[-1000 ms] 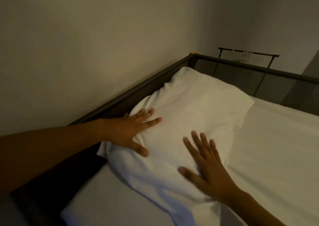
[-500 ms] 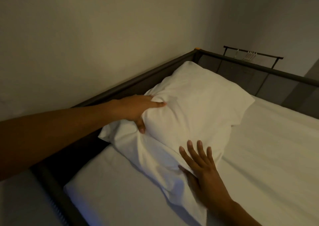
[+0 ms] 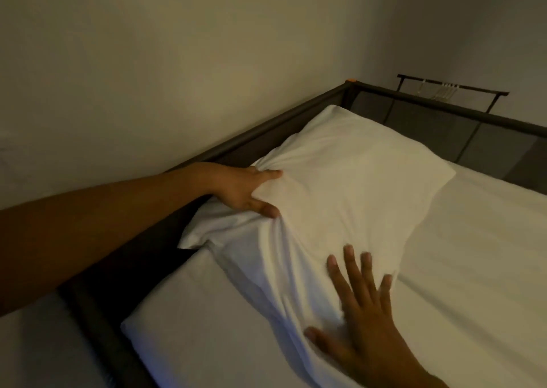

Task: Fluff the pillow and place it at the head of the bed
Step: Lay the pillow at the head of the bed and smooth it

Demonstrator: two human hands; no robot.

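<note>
Head view: I see the white pillow (image 3: 349, 186) lying mid-frame on the bed (image 3: 473, 269), its far corner tucked into the dark frame (image 3: 429, 107) corner at upper right. My left hand (image 3: 245, 189) pinches a bunch of pillowcase at the pillow's left edge. My right hand (image 3: 358, 322) lies flat, fingers spread, on its near end, gripping nothing.

Dim lighting. Plain walls (image 3: 177, 61) meet at 1 o'clock; dark rail (image 3: 453, 87) with white hangers (image 3: 444, 90) mounted there.
</note>
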